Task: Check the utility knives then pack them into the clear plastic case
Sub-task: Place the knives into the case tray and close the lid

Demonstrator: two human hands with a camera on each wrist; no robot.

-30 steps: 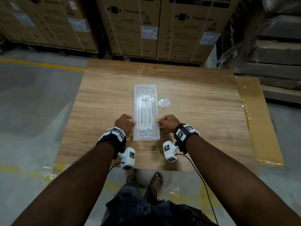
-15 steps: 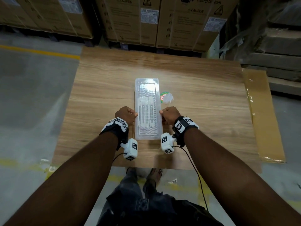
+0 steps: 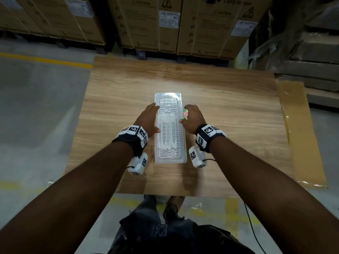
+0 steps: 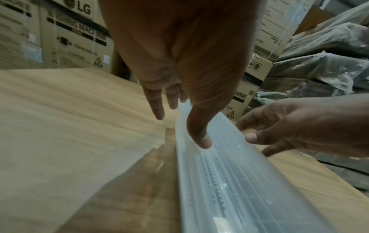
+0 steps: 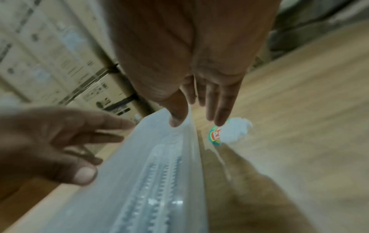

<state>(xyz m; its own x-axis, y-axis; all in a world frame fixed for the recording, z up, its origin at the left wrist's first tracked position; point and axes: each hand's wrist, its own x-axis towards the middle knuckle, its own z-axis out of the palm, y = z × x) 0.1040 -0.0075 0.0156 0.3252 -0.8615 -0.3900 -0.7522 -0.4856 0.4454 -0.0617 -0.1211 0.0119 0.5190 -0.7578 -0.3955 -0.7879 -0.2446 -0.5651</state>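
Observation:
The clear plastic case (image 3: 169, 129) lies lengthwise on the wooden table (image 3: 229, 116) with its lid down. White utility knives (image 3: 167, 132) show through the lid, side by side. My left hand (image 3: 153, 118) lies along the case's left side with straight fingers, and its thumb (image 4: 199, 135) rests on the lid (image 4: 229, 181). My right hand (image 3: 190, 117) flanks the right side with loosely straight fingers, its thumb (image 5: 177, 118) touching the case's edge (image 5: 149, 173). Neither hand grips anything.
A crumpled white wrapper with a red and green label (image 5: 229, 132) lies just right of the case, under my right fingers. Stacked cardboard boxes (image 3: 165, 24) stand behind the table. A cardboard sheet (image 3: 297, 134) lies along the right edge.
Both hands slid forward along the case from its near end to its middle, and their curled fingers straightened. The case stayed in place.

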